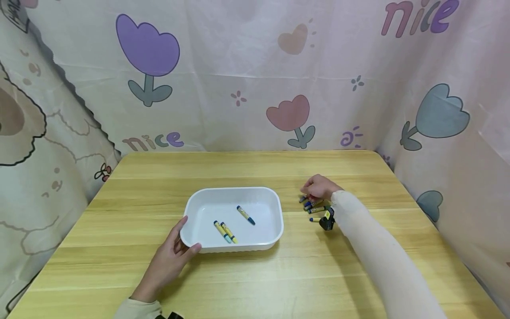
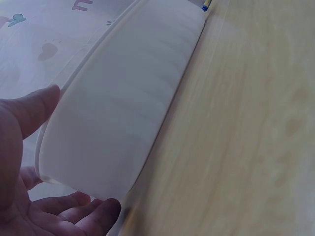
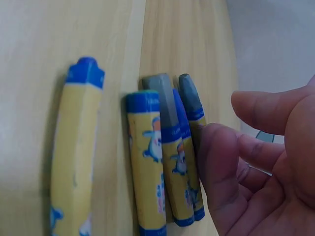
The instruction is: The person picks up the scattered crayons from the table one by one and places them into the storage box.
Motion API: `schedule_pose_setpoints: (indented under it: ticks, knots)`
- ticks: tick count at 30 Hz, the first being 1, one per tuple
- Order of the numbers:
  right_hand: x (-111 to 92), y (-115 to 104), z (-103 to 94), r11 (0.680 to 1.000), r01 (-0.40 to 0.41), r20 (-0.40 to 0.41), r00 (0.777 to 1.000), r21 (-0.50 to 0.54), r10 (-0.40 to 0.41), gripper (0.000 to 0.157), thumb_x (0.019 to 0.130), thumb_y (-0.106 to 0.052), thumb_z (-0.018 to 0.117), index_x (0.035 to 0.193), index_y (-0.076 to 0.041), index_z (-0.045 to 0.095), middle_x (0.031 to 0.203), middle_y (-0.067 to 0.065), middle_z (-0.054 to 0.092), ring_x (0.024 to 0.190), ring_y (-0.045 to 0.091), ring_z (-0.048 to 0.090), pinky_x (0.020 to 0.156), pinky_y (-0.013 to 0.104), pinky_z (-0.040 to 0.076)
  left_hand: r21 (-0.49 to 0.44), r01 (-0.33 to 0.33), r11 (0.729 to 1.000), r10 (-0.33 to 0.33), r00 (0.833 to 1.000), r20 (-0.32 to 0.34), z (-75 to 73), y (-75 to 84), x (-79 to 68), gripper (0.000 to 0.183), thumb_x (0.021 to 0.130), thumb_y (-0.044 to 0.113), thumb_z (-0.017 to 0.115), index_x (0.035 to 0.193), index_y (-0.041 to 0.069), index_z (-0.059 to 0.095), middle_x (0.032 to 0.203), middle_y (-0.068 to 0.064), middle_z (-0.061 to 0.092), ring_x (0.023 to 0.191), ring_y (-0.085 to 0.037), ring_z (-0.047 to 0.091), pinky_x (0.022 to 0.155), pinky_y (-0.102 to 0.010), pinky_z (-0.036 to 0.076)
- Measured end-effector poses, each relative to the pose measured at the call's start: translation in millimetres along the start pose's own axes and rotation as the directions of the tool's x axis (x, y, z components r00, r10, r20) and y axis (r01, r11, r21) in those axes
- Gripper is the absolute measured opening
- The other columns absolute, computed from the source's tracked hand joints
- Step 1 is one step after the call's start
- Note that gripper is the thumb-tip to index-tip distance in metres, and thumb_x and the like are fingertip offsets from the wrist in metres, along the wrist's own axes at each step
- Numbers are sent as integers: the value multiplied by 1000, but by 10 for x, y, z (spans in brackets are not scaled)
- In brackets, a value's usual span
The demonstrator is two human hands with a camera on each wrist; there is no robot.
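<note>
Your left hand [image 1: 169, 259] holds the near left corner of the white tray [image 1: 211, 210], the thumb at the near rim and the other fingers bent around the left wall. The tray sits upright on the wooden bench [image 1: 263, 283], left of the scene's middle.

Inside it lie 3 crayons: a dark-blue-tipped crayon [image 1: 245, 215] right of the tray's middle, and, nearer you, a teal-tipped crayon [image 1: 221, 231] just beside a yellow-tipped crayon [image 1: 229, 232].

Your right hand [image 1: 320, 186] is well to the right of the tray, over the far end of a loose group of crayons on the bench. Its thumb and index finger are parted with a clear gap, and you have nothing gripped between them. A fingertip is right by the dark grey crayon [image 3: 190, 96]; you cannot tell whether they touch. Next to that lie a blue crayon [image 3: 180, 112], a grey crayon [image 3: 171, 142] and a green-ended crayon [image 3: 145, 167], close together. A purple-blue-ended crayon [image 3: 74, 147] lies apart, nearer you, beside your black wrist camera [image 1: 327, 219]. A flower-printed cloth [image 1: 219, 53] hangs beyond the bench.
</note>
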State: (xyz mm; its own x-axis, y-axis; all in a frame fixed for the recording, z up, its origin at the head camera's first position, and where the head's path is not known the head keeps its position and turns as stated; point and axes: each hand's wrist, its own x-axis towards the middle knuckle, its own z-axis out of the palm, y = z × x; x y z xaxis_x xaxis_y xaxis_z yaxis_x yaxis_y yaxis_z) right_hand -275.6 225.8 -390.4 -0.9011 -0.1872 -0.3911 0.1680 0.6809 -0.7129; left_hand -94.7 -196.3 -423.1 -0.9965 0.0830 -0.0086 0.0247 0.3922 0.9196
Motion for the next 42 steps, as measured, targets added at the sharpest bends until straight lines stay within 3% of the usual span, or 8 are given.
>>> schedule_pose_setpoints:
  ticks: [9,14,18,23,31,36,42]
  knots:
    - [-70,11,-34,998,3,-5,1000,-68,-3,23,99,-16,55,91,4,63,68,5,57,54,11,48,52,22,44,-2,-10,1000,10,1000,0,5,-14,-8,86,92,24,70,156,9,15,154,-24,26,132,-35,41,94,-17,44]
    - [-73,8,-33,1000,-7,12,1000,-20,7,21,100,-14,54,102,7,61,73,8,56,56,11,48,51,22,43,-3,-22,1000,22,1000,2,2,-11,-3,85,93,23,69,156,9,14,154,-24,27,131,-34,42,94,-18,44]
    - [-55,11,-35,999,-2,21,1000,-40,3,25,100,-14,54,111,7,62,74,7,56,57,12,49,52,23,44,-19,-32,999,32,999,5,-2,9,-7,84,93,21,68,156,8,14,153,-24,28,130,-35,44,94,-20,45]
    - [-20,33,-32,992,2,5,1000,-127,-1,20,99,-18,57,98,1,64,70,5,57,56,12,49,51,24,45,-21,-25,999,25,1000,10,0,11,-10,85,93,22,68,156,8,13,154,-24,27,130,-35,44,96,-24,46]
    - [-27,28,-19,991,34,-21,999,-131,-37,11,95,-13,60,89,-3,58,66,6,59,53,14,51,47,25,44,-9,-16,1000,16,1000,11,1,-9,-4,85,93,23,68,156,8,13,154,-23,27,130,-35,43,94,-22,47]
    - [-21,-16,-17,997,62,3,998,-56,-62,13,94,-6,57,102,1,50,64,5,53,52,14,48,47,26,42,-15,-18,1000,18,1000,12,-7,-18,1,85,93,23,68,156,9,13,154,-23,28,130,-35,44,92,-18,46]
    - [-10,-77,-5,996,89,9,996,23,-89,40,95,-7,55,130,3,39,63,4,51,52,13,46,53,28,51,-17,-19,1000,19,1000,12,-12,4,11,86,93,22,69,156,9,12,154,-23,26,131,-35,43,90,-12,44]
